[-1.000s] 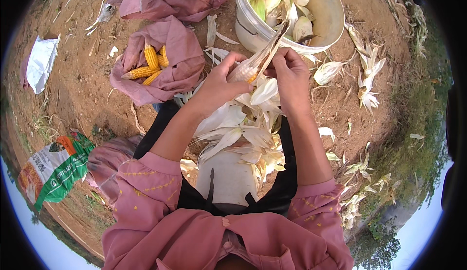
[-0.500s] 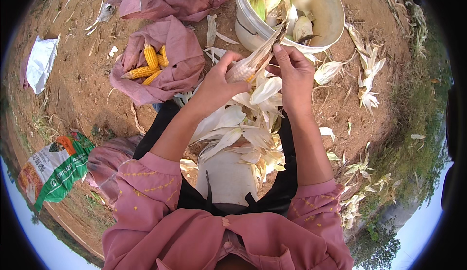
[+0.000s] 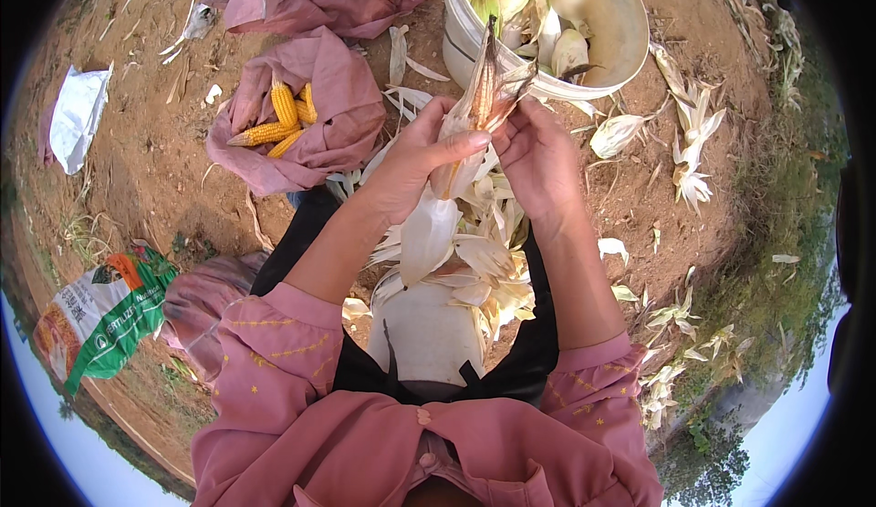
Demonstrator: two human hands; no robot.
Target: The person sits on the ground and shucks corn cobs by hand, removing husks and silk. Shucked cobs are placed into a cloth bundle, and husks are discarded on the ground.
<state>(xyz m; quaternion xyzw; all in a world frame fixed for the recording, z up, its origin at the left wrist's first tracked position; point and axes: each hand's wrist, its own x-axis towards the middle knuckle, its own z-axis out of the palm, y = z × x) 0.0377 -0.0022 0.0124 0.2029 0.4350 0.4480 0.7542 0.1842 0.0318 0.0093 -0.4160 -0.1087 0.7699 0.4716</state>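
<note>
Between my hands an ear of corn points away from me, its tip dark and its kernels showing where the husk is parted. My left hand is closed around the ear, thumb lying across it. My right hand pinches a dry, dark-edged flap of corn husk on the ear's right side; some of its fingertips are hidden. A pale husk leaf hangs below the left hand. Loose husks lie heaped under both hands, over a whitish container between my legs.
A white bucket with unhusked ears stands at the far right. Left of my hands, an open pink sack holds several bare yellow cobs. More pink cloth lies beyond. A green-and-white bag rests at left. Husks litter the soil at right.
The ear has turned from slanting right to nearly upright, and more kernels show. A husk leaf now hangs below my left hand. My right hand has shifted slightly down and turned palm-inward.
</note>
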